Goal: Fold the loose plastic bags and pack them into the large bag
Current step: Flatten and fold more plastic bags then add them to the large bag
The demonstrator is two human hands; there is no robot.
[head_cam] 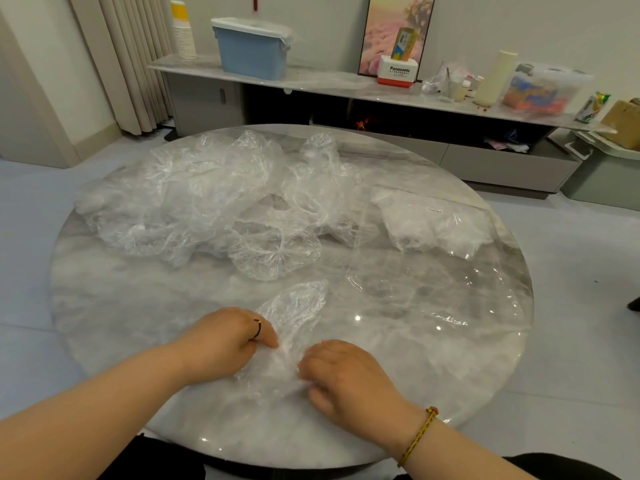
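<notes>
One clear plastic bag [294,317] lies flattened on the round marble table [138,306] near its front edge. My left hand [225,337] and my right hand [343,372] both pinch its near end, fingers curled into the crumpled film between them. A heap of several loose clear bags [214,199] covers the table's far left and middle. At the right lies the large clear bag [433,289], flat, with a wad of folded bags [429,223] inside its far end.
Behind the table runs a low sideboard [311,81] carrying a blue bin [252,50], stacked paper cups [183,32], a Panasonic box [398,72] and a clear storage box [543,88]. Pale floor surrounds the table.
</notes>
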